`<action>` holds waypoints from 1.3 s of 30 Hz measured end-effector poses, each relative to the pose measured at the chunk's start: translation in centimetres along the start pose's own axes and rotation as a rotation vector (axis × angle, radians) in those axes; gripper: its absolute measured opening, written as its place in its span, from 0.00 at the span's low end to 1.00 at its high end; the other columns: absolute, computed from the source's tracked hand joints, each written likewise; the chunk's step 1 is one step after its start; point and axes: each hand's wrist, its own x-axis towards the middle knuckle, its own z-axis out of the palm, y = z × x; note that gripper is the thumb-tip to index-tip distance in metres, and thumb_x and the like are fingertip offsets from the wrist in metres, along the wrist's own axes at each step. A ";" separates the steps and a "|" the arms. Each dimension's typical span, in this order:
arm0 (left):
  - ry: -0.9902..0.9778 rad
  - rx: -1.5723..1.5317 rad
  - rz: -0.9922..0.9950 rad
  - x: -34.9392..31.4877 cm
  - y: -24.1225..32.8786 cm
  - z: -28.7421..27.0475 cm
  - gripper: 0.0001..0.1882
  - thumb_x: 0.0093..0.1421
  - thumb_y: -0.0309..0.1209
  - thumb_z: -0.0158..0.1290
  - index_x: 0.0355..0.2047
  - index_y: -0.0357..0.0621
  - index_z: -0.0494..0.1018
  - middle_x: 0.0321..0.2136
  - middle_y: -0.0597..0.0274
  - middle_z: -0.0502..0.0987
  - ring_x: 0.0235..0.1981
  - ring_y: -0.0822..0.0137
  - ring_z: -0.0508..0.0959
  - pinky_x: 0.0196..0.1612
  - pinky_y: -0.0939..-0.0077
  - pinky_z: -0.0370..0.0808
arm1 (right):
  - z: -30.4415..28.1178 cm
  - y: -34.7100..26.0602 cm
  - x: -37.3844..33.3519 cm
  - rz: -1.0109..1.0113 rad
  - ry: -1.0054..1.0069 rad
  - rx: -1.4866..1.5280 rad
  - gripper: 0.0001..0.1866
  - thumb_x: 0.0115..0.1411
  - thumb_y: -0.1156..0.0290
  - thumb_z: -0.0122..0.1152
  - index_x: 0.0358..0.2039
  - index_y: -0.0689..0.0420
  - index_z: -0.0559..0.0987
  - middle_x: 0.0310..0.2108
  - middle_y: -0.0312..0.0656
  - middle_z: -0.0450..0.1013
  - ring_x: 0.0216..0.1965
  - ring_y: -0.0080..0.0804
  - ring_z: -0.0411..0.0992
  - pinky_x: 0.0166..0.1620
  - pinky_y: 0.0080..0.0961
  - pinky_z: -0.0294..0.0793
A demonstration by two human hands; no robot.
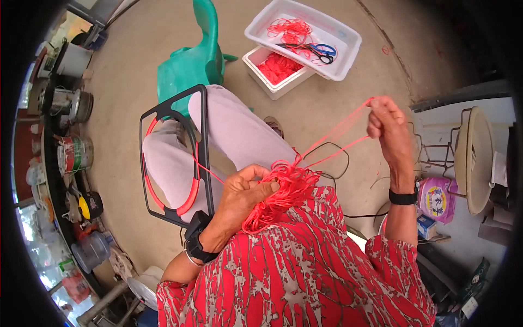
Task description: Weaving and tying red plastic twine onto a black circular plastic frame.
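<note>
A tangled bundle of red cord lies against my patterned shirt, gripped by my left hand with thumb and fingers closed on it. Raised to the right, my right hand pinches strands of the same cord, which stretch tight back to the bundle. On my lap rests a black frame with a round opening, and red cord is wound along parts of its ring. One strand runs from this ring toward my left hand.
Ahead, a white tray with red cord and scissors overlaps a white box of more cord. A green plastic chair stands beyond my knees. Shelves with pots line the left; a round stool seat and purple bag are right.
</note>
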 end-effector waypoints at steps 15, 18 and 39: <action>-0.125 -0.146 0.064 2.8 2.4 3.4 0.05 0.62 0.26 0.52 0.35 0.35 0.72 0.30 0.61 0.79 0.29 0.76 0.78 0.34 0.83 0.76 | 1.8 -0.1 -2.5 -0.052 -0.140 -0.324 0.13 0.62 0.63 0.55 0.35 0.62 0.77 0.26 0.35 0.73 0.30 0.21 0.69 0.39 0.20 0.68; -0.190 -0.008 0.117 3.5 2.7 4.5 0.05 0.61 0.25 0.53 0.35 0.35 0.73 0.30 0.62 0.79 0.29 0.78 0.77 0.33 0.84 0.74 | 2.1 -0.1 -4.3 -0.031 -0.130 -0.258 0.16 0.64 0.62 0.52 0.26 0.62 0.76 0.18 0.35 0.70 0.24 0.20 0.67 0.34 0.19 0.67; -0.393 0.443 0.196 4.7 4.9 10.3 0.06 0.63 0.28 0.52 0.37 0.38 0.73 0.24 0.71 0.74 0.26 0.85 0.68 0.28 0.90 0.64 | 3.4 6.8 -10.2 0.334 -0.510 0.171 0.09 0.62 0.66 0.53 0.31 0.58 0.76 0.19 0.32 0.71 0.17 0.16 0.67 0.21 0.15 0.66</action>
